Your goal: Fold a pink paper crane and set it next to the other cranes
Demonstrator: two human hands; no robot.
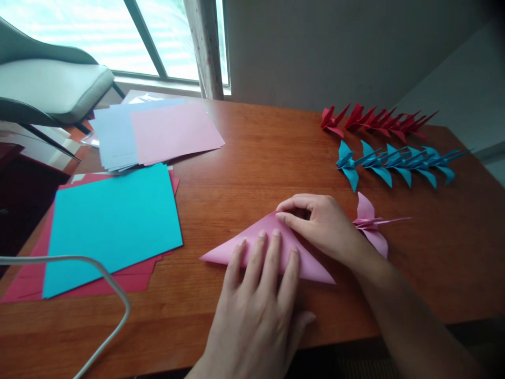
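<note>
A pink sheet of paper (252, 242), folded into a triangle, lies on the wooden table with its top corner pointing away from me. My left hand (258, 300) rests flat on its lower middle, fingers spread. At the top corner, my right hand (321, 221) pinches the paper between thumb and forefinger. Just beyond the right wrist sits a folded pink paper crane (371, 223), partly hidden by the forearm. The triangle's near edge is partly covered by my left fingers.
Several blue paper cranes (408, 163) stand in a row at the right, with red cranes (379, 121) behind. To the left lie turquoise paper (114, 226) over red sheets (134, 281), and pale pink sheets (177, 131). A white cable (118, 292) crosses the near left; a chair (51, 84) stands beyond.
</note>
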